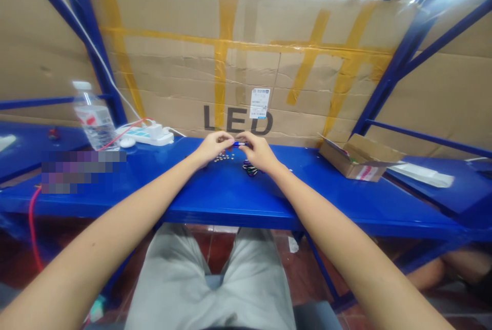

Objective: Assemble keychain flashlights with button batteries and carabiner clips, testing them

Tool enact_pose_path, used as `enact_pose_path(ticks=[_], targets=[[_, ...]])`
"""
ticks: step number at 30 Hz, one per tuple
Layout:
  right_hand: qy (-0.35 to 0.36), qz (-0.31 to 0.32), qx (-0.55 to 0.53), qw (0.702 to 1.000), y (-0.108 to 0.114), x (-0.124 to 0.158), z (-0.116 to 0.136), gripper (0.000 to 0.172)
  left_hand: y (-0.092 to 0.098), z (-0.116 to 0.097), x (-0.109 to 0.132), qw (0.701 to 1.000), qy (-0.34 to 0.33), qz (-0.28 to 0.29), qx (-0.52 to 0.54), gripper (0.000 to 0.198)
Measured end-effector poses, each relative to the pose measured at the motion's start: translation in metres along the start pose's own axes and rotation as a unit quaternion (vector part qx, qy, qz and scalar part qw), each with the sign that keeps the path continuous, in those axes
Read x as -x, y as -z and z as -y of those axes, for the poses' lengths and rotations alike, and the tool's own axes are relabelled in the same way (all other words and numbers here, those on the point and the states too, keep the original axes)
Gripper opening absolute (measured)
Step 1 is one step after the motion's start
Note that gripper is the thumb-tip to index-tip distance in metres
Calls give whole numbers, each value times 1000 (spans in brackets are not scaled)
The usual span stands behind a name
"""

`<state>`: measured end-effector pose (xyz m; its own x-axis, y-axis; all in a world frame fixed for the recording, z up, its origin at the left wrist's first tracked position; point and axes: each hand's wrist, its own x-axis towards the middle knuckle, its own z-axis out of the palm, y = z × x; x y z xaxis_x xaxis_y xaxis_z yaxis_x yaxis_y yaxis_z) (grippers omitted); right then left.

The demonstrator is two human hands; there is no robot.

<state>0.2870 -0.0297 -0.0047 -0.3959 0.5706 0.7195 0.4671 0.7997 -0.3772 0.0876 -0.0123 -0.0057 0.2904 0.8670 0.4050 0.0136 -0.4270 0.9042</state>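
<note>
Both hands meet over the far part of the blue table [226,191]. Between their fingertips is a small, shiny blue object [240,144], too small to name its kind. My left hand [213,147] is closed in a pinch at its left end. My right hand [259,150] pinches its right end between thumb and fingers. Under my left hand lie several tiny pale pieces [224,157], scattered on the table. A small bundle of dark and light strands [250,168] rests just below my right hand.
An open cardboard box [355,163] stands at the right. On the left are a water bottle [94,120], a white power strip [149,135] and a red cable [34,227]. A cardboard panel [172,79] closes off the back, between blue metal posts [388,79].
</note>
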Motion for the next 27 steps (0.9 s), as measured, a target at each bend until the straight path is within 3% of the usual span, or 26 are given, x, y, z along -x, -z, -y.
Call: enact_pose_path(ticks=[4,12,16,21,24,27], targets=[[-49,-2,-5,999,-3,-3,-7,24,8,-1,-1,991,-74,-1,-115,23],[-90,37,15,995,-5,-32,-30,2,35,13,-15,970,-85,-22,-227,11],[-87,89,80,989,-9,-49,-52,9,49,28,-38,963,-95,-29,-252,3],[-106,170,136,970,-33,-59,-78,14,60,55,-69,955,-93,29,-279,14],[-99,176,197,959,-44,-60,-82,11,63,69,-81,949,-125,45,-288,18],[-114,171,267,941,-46,-61,-79,20,64,72,-90,918,-91,86,-376,14]])
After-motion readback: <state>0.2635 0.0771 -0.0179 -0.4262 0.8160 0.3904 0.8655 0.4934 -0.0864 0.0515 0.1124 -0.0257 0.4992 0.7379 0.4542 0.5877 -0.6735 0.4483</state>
